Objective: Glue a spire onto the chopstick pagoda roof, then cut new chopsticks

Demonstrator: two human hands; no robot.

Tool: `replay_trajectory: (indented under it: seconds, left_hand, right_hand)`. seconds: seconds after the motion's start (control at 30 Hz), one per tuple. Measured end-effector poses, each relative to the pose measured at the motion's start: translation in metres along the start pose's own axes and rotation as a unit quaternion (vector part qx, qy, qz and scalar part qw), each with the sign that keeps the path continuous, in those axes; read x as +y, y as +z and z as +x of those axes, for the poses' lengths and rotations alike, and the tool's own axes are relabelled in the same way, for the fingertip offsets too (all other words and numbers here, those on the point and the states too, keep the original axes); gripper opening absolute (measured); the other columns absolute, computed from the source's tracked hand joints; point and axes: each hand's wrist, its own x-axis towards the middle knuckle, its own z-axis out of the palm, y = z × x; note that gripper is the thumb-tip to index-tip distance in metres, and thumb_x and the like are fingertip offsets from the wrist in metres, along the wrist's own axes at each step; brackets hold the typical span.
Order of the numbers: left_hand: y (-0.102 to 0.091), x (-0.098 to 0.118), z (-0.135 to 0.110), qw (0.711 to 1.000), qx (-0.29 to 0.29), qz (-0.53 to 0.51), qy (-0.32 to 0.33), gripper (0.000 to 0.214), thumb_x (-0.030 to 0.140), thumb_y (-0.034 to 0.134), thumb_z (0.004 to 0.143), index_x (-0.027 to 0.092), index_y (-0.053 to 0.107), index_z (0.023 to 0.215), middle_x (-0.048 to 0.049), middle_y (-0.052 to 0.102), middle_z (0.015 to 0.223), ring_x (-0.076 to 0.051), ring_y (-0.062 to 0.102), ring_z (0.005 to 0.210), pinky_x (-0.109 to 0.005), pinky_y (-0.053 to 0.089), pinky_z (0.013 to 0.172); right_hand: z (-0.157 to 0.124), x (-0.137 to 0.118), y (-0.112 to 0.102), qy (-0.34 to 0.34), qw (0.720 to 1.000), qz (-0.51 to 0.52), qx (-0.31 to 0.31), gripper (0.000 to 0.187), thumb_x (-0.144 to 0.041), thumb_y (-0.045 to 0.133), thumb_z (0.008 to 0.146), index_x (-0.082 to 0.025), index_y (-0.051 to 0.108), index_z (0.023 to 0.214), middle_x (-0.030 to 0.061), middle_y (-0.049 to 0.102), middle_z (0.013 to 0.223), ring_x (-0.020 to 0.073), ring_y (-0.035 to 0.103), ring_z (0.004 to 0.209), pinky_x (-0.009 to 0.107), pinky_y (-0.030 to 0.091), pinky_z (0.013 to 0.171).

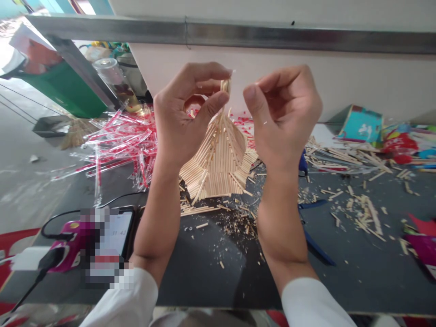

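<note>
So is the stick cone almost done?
Mostly, it seems. Done: the cone is covered in sticks down to a flared rim. In hand: the left hand pinches its tip; the right hand is curled beside it, and I cannot tell if it holds anything. Left: some ends poke out unevenly at the rim, and loose sticks lie on the table.

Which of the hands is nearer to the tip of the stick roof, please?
Left. The left hand pinches the roof at its tip, between thumb and forefinger; the right hand is raised just right of the tip, apart from it.
</note>
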Motion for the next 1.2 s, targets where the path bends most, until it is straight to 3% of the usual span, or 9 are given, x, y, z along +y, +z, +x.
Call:
replay_trajectory:
  seconds: [0.17,0.4,0.57,0.7,0.8,0.87,0.93,1.07,1.2]
  left_hand:
    - [0.0,0.0,-0.001,1.0,0.009,-0.003,-0.012,0.029,0.028,0.079,0.094,0.027,0.07,0.121,0.0008,0.074,0.107,-0.013,0.075,0.09,-0.021,0.06,0.069]
    - [0.0,-0.004,-0.002,1.0,0.005,0.01,-0.02,0.032,0.042,0.076,0.095,0.027,0.07,0.122,0.0006,0.074,0.106,-0.012,0.075,0.088,-0.021,0.059,0.066]
    - [-0.003,-0.008,-0.002,0.999,-0.002,-0.01,-0.05,0.037,0.044,0.082,0.089,0.027,0.071,0.12,-0.0027,0.074,0.102,-0.015,0.073,0.087,-0.022,0.058,0.067]
    - [-0.004,-0.011,-0.002,0.998,-0.005,-0.024,-0.066,0.037,0.044,0.083,0.088,0.028,0.071,0.119,-0.0037,0.074,0.102,-0.017,0.072,0.088,-0.025,0.058,0.068]
    - [-0.004,-0.014,-0.003,0.997,-0.008,-0.031,-0.063,0.037,0.044,0.082,0.089,0.03,0.071,0.121,-0.0027,0.074,0.099,-0.018,0.072,0.088,-0.025,0.057,0.069]
    - [-0.004,-0.017,-0.003,0.997,-0.005,-0.033,-0.064,0.037,0.043,0.083,0.088,0.031,0.071,0.121,-0.0023,0.074,0.097,-0.018,0.072,0.087,-0.026,0.057,0.068]
    - [-0.003,-0.018,-0.003,0.997,-0.003,-0.033,-0.067,0.038,0.043,0.084,0.087,0.03,0.071,0.12,-0.0026,0.074,0.096,-0.018,0.072,0.086,-0.026,0.057,0.068]
    - [-0.004,-0.015,-0.003,0.998,-0.001,-0.031,-0.054,0.033,0.036,0.082,0.089,0.029,0.072,0.12,-0.0027,0.075,0.097,-0.017,0.073,0.086,-0.025,0.058,0.068]
    - [-0.005,-0.004,-0.004,0.997,0.0,0.015,-0.074,0.032,0.042,0.077,0.093,0.031,0.07,0.123,-0.0023,0.075,0.096,-0.017,0.074,0.087,-0.027,0.06,0.07]
  right_hand:
    - [0.003,-0.003,-0.009,-0.01,1.0,-0.025,0.008,0.025,-0.05,0.06,0.101,-0.028,0.053,0.092,0.0004,0.055,0.087,0.0155,0.061,0.079,0.031,0.054,0.074]
    - [0.002,-0.016,-0.03,0.039,0.998,-0.046,-0.004,0.04,-0.066,0.042,0.103,-0.029,0.056,0.097,0.002,0.06,0.082,0.0183,0.067,0.079,0.037,0.058,0.079]
    - [0.003,-0.015,-0.058,0.026,0.997,-0.071,0.03,0.029,-0.055,0.062,0.098,-0.028,0.057,0.089,0.0006,0.064,0.078,0.0169,0.064,0.07,0.033,0.053,0.066]
    - [-0.004,0.018,-0.104,0.048,0.991,-0.123,0.014,0.018,-0.045,0.073,0.091,-0.029,0.064,0.094,0.0033,0.072,0.087,0.0191,0.068,0.076,0.034,0.053,0.068]
    - [-0.021,0.058,-0.154,0.149,0.932,-0.327,-0.04,0.012,-0.036,0.074,0.086,-0.026,0.069,0.089,0.0069,0.075,0.088,0.021,0.067,0.075,0.039,0.054,0.075]
    - [-0.037,0.084,-0.185,0.281,0.836,-0.45,-0.136,0.018,-0.035,0.074,0.084,-0.02,0.071,0.092,0.0135,0.076,0.097,0.027,0.071,0.088,0.044,0.055,0.086]
    - [-0.054,0.107,-0.207,0.386,0.74,-0.523,-0.176,0.038,-0.043,0.081,0.077,-0.013,0.072,0.099,0.0222,0.073,0.107,0.0354,0.07,0.102,0.05,0.053,0.093]
    - [-0.078,0.135,-0.215,0.408,0.759,-0.469,-0.196,0.029,-0.042,0.082,0.074,-0.017,0.072,0.083,0.0178,0.074,0.093,0.0321,0.07,0.099,0.041,0.053,0.09]
    - [-0.084,0.142,-0.206,0.458,0.72,-0.483,-0.197,0.029,-0.029,0.066,0.085,-0.007,0.069,0.104,0.0292,0.071,0.109,0.0404,0.068,0.109,0.049,0.051,0.095]
